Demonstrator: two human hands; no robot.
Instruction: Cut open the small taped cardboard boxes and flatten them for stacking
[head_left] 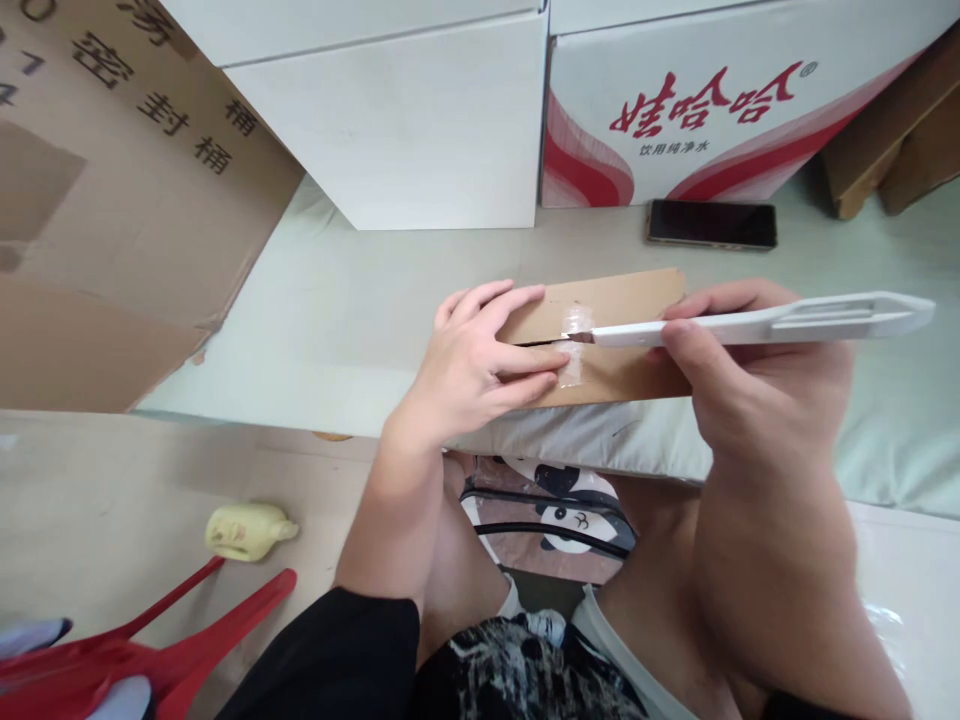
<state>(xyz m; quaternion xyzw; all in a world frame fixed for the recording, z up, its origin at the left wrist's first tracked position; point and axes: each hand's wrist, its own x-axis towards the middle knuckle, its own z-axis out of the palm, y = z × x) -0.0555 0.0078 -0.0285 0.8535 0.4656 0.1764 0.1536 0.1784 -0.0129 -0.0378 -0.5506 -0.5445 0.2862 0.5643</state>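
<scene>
A small brown cardboard box (619, 300) lies on the pale green padded surface, with a strip of clear tape (576, 320) across its top seam. My left hand (480, 355) rests over the box's left end, fingers spread, one fingertip touching the tape. My right hand (757, 370) is closed around a white utility knife (817, 318), which points left. Its short blade meets the tape at the seam, and how deep the tip goes is hidden. Part of my right hand also lies against the right end of the box.
White cartons (420, 140) and a red-and-white carton (705, 120) stand behind, with a phone (711, 224) before them. At left is a large cardboard box (112, 250). On the floor are a yellow bottle (247, 530) and a red plastic stool or chair (180, 655).
</scene>
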